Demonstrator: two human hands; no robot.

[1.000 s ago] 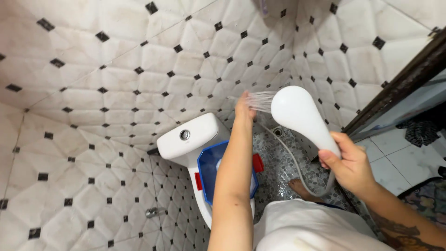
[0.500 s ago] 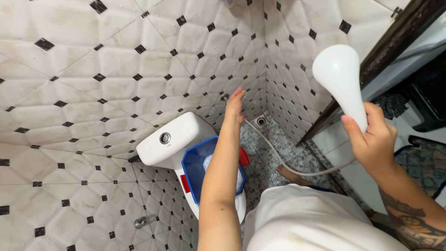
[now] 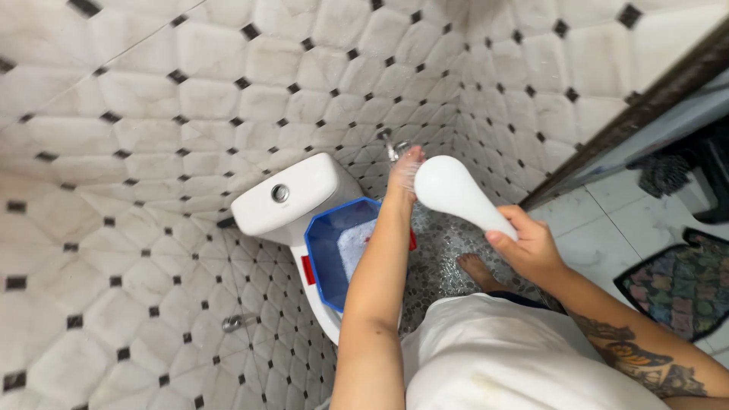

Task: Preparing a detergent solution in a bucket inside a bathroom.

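My right hand (image 3: 530, 247) grips the handle of a white hand shower (image 3: 454, 191), whose head points toward my left hand. My left hand (image 3: 404, 168) is stretched out above the floor near the wall corner, fingers apart and empty, right beside the shower head and close to a metal wall tap (image 3: 389, 143). Below my left arm sits a blue basin (image 3: 334, 250) with red handles, resting on the white toilet (image 3: 292, 201); something pale lies inside it.
Tiled walls with black diamond insets close in on the left and far sides. The floor is grey pebble mosaic (image 3: 440, 262), with my bare foot (image 3: 480, 269) on it. A dark door frame (image 3: 630, 110) stands right, with a patterned mat (image 3: 680, 285) outside.
My right hand has brought the shower head down from high on the right to just beside my left hand. The view has swung slightly; my left hand stays outstretched.
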